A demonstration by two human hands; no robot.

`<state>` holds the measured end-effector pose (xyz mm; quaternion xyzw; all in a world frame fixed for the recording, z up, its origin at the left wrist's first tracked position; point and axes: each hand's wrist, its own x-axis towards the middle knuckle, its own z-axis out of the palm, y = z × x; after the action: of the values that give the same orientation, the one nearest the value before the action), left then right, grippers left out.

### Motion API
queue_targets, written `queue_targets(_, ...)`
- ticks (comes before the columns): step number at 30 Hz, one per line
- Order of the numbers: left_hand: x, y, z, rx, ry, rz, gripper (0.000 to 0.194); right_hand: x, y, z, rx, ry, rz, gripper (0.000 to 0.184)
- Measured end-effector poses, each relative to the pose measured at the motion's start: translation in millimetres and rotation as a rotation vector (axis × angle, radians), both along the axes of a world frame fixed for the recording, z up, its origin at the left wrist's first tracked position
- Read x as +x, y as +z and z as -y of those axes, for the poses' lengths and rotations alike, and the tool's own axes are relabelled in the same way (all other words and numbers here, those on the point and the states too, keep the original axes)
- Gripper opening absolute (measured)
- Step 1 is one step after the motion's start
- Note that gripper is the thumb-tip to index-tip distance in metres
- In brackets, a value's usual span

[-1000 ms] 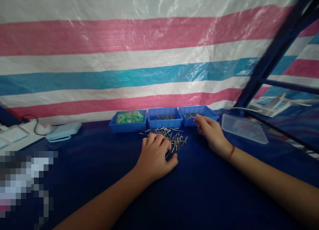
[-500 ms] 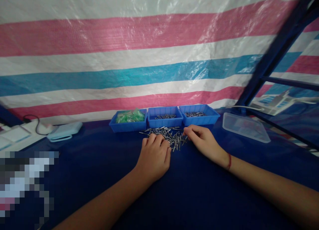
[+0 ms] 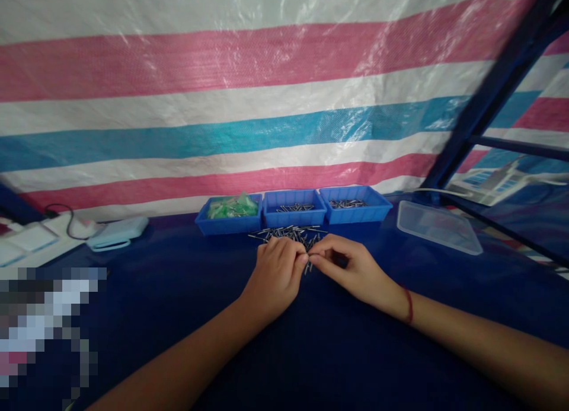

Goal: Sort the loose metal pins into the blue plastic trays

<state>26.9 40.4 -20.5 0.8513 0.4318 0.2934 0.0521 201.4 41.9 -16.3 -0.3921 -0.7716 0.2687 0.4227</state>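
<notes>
My left hand (image 3: pixel 278 271) is closed, thumb and forefinger pinched at the near side of a heap of thin metal pins (image 3: pixel 293 233) that look like blind rivets. From the right, my right hand (image 3: pixel 349 268) pinches too, its fingertips almost meeting the left ones. Between the two pinches shows a thin metal pin (image 3: pixel 310 255), held by both hands and largely covered by fingers. Part of the heap is hidden behind the hands and knuckles.
Behind the heap stand three blue bins: the left bin (image 3: pixel 229 224) with green plastic bags, the middle bin (image 3: pixel 294 221) and right bin (image 3: pixel 360 214) with metal pins. A clear plastic lid (image 3: pixel 439 227) lies right; a light-blue case (image 3: pixel 118 233) lies left, by a power strip (image 3: pixel 57 239).
My right hand has moved left and slightly nearer, from the heap's right edge to my left hand. My left fingers have drawn into a pinch, and a pin now spans both hands.
</notes>
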Motion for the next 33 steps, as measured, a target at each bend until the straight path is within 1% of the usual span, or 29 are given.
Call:
queue_targets(9, 0.6, 4.8, 3.3, -0.025, -0.031, 0.034, 0.012, -0.4, -0.7, 1.4, -0.016, -0.014, -0.084, 0.016)
queue_targets(16, 1.5, 4.9, 4.1, -0.036, -0.043, 0.018, 0.010, 0.4, -1.2, 1.4, 0.010, -0.018, -0.089, 0.014)
queue_targets(24, 0.8, 3.7, 2.0, -0.020, -0.031, 0.130, 0.003, 1.4, -0.1, 2.0, 0.000, -0.034, -0.080, 0.014)
queue_targets(30, -0.2, 4.7, 2.2, -0.006, -0.019, 0.198, 0.003, 1.6, -0.9, 1.0, 0.015, -0.042, -0.068, 0.016)
queue_targets(33, -0.3, 5.7, 3.0, -0.007, -0.046, 0.237, 0.005, 0.5, 0.4, 2.8, 0.039, -0.032, -0.018, 0.015)
